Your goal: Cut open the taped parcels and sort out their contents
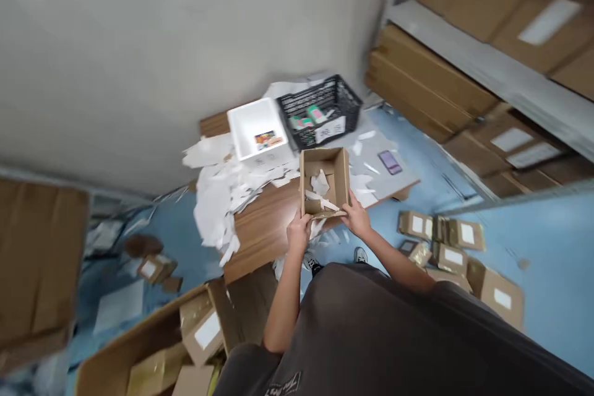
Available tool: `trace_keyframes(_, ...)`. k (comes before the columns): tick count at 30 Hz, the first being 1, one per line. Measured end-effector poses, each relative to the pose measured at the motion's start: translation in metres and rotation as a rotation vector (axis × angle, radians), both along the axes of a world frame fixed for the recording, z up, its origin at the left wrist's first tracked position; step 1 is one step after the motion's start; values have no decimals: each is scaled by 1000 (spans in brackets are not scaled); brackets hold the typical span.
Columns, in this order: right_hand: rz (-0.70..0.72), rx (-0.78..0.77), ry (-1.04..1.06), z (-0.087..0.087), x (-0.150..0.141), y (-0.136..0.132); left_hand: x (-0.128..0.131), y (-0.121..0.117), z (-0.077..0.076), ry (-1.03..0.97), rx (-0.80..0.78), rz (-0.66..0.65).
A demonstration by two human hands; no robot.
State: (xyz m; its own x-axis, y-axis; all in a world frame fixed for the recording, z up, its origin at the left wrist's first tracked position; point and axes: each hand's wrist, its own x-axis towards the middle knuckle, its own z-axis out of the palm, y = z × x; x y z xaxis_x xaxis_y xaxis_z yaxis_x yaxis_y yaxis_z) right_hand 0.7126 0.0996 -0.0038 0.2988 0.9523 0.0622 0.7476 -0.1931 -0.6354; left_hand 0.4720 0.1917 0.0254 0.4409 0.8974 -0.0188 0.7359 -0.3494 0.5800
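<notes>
An open brown cardboard box (341, 179) with white paper scraps inside is held above a wooden table (264, 226). My left hand (298, 232) grips the box's near left corner, fingers closed on it. On the near right corner my right hand (356, 216) is closed the same way. The box tilts slightly, its opening toward me.
On the table lie a pile of white paper scraps (218, 192), a white foam box (255, 130), a black plastic crate (320, 111) and a phone (390, 161). Small labelled cartons (445, 247) litter the blue floor at right. Shelves with cartons (468, 68) stand right; a big open carton (153, 346) lower left.
</notes>
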Motion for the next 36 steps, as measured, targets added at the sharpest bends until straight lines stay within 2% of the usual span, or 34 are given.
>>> trace_keyframes(3,-219,27,-13,13,82,-58,104,-13,1,-41,-1,-175)
trace_keyframes(5,-376,18,-47,18,133,-108,178,-32,-3,-81,-12,-318)
trace_keyframes(8,-617,4,-105,19,194,-196,285,-77,-10,-134,-48,-574)
trace_keyframes(11,-859,-13,-155,14,232,-285,377,-138,-12,-153,-116,-827)
trace_keyframes(14,-1078,-48,-181,5,254,-362,445,-203,-11,-130,-204,-1005)
trace_keyframes(17,-1218,-107,-186,-4,267,-420,481,-253,-10,-155,-235,-1144)
trace_keyframes(19,-1254,-129,-185,-10,273,-443,487,-269,-10,-189,-217,-1206)
trace_keyframes(21,-1249,-106,-185,-14,279,-451,482,-270,-10,-196,-195,-1208)
trace_keyframes(24,-1160,-16,-173,-19,286,-434,462,-250,-11,-175,-181,-1111)
trace_keyframes(27,-968,70,-145,-20,291,-390,433,-216,-14,-162,-162,-950)
trace_keyframes(30,-755,123,-137,-20,291,-333,395,-178,-13,-153,-112,-766)
trace_keyframes(33,-549,133,-144,-17,285,-271,344,-143,-9,-146,-62,-585)
trace_keyframes(36,-330,138,-151,-10,264,-204,278,-114,-3,-145,-17,-392)
